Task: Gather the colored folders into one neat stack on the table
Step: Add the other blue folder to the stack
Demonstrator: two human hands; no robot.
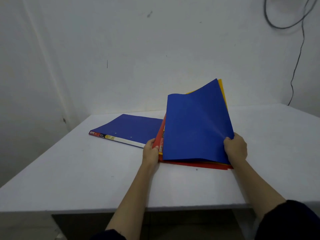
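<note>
A bundle of folders stands tilted up off the white table (86, 170), its near edge resting on the surface. A blue folder (195, 125) faces me, a yellow folder (222, 89) peeks out behind it, and a red folder (199, 164) lies underneath at the bottom edge. My left hand (150, 149) grips the bundle's left spine edge. My right hand (236, 147) grips its lower right corner. Another dark blue folder (131, 129) lies flat on the table to the left, partly hidden behind the bundle.
The table's front edge (155, 207) runs close to me, and a white wall stands right behind the table. A dark cable (297, 63) hangs down the wall at the far right, reaching the tabletop.
</note>
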